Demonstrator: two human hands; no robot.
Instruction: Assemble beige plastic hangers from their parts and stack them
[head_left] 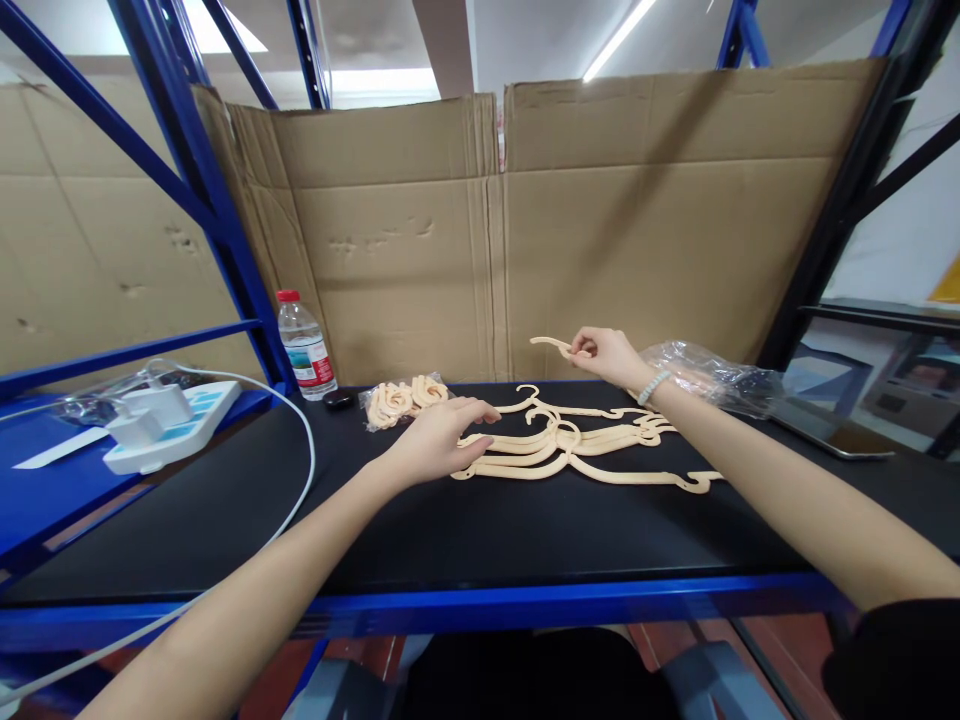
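Observation:
Several beige plastic clothes hangers [525,468] lie in an overlapping row on the black tabletop, hooks toward the middle. My left hand [442,440] is over their left ends, fingers stretched out and thumb apart; whether it touches them I cannot tell. Raised above the hangers' right side, my right hand [611,357] pinches a slim curved beige hanger piece [551,343], whose free end points left. My fingers hide its other end. Behind my left hand sits a clear bag of coiled beige parts [397,402].
A red-capped water bottle [306,345] stands at the back left beside a small black round object [338,399]. A white power strip [172,430] with a trailing cable is further left. Crumpled clear plastic [712,375] and a flat dark device [829,430] lie right. Cardboard [390,250] walls the back.

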